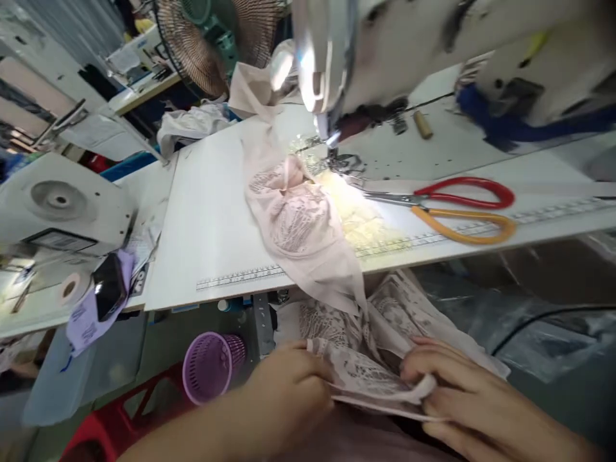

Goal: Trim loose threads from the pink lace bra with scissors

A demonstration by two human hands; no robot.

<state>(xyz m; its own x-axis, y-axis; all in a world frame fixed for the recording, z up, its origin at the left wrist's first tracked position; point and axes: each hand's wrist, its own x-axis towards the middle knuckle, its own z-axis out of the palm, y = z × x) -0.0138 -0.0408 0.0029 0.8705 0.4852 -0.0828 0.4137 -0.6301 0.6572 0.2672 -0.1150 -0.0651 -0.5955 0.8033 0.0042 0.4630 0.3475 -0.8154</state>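
Below the table's front edge, my left hand (293,391) is closed on the edge of a pale pink lace garment (356,366). My right hand (457,391) pinches the same piece farther right, so its edge stretches between the two hands. Another pale pink lace piece with cups (303,218) lies on the white sewing table (206,224) and hangs over its front edge. Beside it, under the sewing machine's lit needle area (332,144), is pale yellow material (360,215). Scissors with one red and one orange handle (462,215) rest to the right.
A measuring tape strip (240,277) runs along the table's front edge. At the left are another machine (62,205), a dark phone (110,285) and a tape roll (74,289). A purple basket (206,369) and a red stool (110,423) stand below. A fan (197,45) is behind.
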